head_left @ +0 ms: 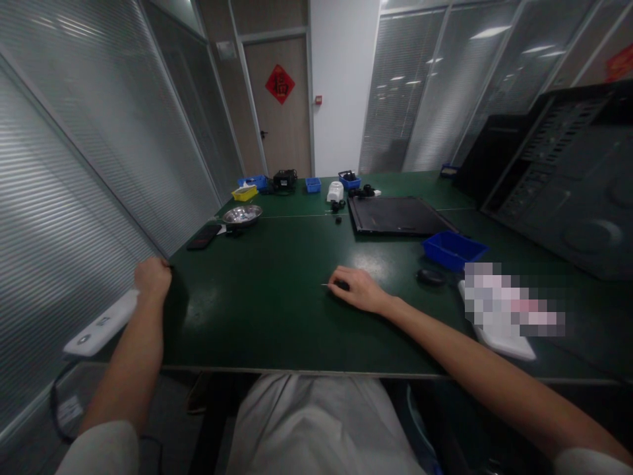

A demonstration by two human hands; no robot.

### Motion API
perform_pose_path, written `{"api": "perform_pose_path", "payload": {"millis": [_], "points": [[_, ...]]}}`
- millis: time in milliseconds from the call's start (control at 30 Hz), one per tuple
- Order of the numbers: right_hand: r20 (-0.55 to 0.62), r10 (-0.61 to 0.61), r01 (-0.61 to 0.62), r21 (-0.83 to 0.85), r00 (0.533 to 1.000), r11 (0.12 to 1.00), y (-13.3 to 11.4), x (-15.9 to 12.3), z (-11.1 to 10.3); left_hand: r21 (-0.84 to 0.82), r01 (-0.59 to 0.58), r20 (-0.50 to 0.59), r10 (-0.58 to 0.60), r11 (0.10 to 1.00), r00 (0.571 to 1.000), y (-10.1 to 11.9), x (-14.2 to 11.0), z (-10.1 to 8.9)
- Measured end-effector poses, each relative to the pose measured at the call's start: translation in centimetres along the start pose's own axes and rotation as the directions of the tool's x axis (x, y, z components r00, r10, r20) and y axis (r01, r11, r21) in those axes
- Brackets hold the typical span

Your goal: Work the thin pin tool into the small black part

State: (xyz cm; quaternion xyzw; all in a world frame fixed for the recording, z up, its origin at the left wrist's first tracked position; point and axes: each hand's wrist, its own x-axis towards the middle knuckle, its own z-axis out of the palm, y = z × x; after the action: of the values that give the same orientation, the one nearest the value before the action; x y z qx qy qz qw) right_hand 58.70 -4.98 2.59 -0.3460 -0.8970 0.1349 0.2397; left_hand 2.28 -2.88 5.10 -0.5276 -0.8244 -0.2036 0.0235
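Observation:
My right hand [357,288] rests on the green table [277,297], fingers closed around a small screwdriver [335,285] whose thin metal tip points left. My left hand [152,277] is curled over the table's left edge, gripping it. A black flat panel [395,215] lies beyond my right hand. A small blue bin [453,249] and a black mouse-like object [430,276] sit to the right of that hand.
A metal bowl [242,214] and a black phone [204,236] lie at the far left. Blue and yellow bins [244,192], a white device [335,191] and black parts stand at the back. A black computer case [568,191] fills the right. A white power strip [101,324] sits left of the table.

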Motion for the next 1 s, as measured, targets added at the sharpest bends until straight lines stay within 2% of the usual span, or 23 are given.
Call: {"api": "perform_pose_path", "payload": {"millis": [100,133,167,200,267,333,367,400,433,467,567,767,1000], "points": [[-0.001,-0.004,0.004,-0.006,1.0,1.0,0.1,0.0,0.1,-0.032,-0.062,0.055,0.063,0.998,0.996,3.2,0.2,1.8],[-0.001,-0.004,0.004,-0.009,1.0,1.0,0.2,0.0,0.2,-0.077,-0.125,0.106,0.133,0.989,0.986,5.0,-0.2,2.6],[-0.003,-0.003,0.003,-0.013,1.0,1.0,0.3,0.0,0.3,-0.16,-0.212,0.18,0.239,0.964,0.954,7.1,-0.9,3.4],[-0.005,-0.002,0.001,-0.018,1.0,1.0,0.4,0.0,0.4,-0.26,-0.298,0.236,0.359,0.919,0.903,9.4,-1.9,4.3],[-0.017,0.005,-0.005,-0.03,1.0,1.0,0.6,0.0,0.7,-0.45,-0.446,0.268,0.593,0.774,0.759,14.3,-4.8,5.9],[-0.03,0.014,-0.016,-0.048,0.999,0.999,0.7,0.0,0.8,-0.599,-0.541,0.23,0.774,0.59,0.59,18.6,-8.4,7.1],[-0.034,0.018,-0.02,-0.06,0.999,0.998,0.7,0.0,0.9,-0.646,-0.567,0.2,0.83,0.511,0.521,20.4,-10.0,7.5],[-0.036,0.019,-0.021,-0.072,0.999,0.997,0.7,0.0,0.9,-0.676,-0.581,0.171,0.864,0.452,0.474,21.8,-11.5,7.9],[-0.037,0.018,-0.021,-0.083,0.999,0.996,0.6,0.0,0.9,-0.693,-0.586,0.15,0.88,0.419,0.451,22.9,-12.8,8.1],[-0.038,0.016,-0.019,-0.094,0.999,0.995,0.6,-0.1,0.9,-0.702,-0.588,0.136,0.886,0.403,0.444,23.7,-13.7,8.3],[-0.056,0.01,-0.017,-0.115,0.998,0.993,0.5,-0.1,1.0,-0.703,-0.588,0.113,0.879,0.401,0.464,24.3,-15.1,8.5],[-0.062,0.026,-0.035,-0.153,0.998,0.988,0.5,-0.1,1.1,-0.711,-0.572,0.1,0.865,0.408,0.492,23.9,-15.3,8.4],[-0.012,0.035,-0.037,-0.167,0.999,0.985,0.1,0.0,0.9,-0.711,-0.584,0.108,0.881,0.392,0.46,24.0,-15.4,8.5]]}}
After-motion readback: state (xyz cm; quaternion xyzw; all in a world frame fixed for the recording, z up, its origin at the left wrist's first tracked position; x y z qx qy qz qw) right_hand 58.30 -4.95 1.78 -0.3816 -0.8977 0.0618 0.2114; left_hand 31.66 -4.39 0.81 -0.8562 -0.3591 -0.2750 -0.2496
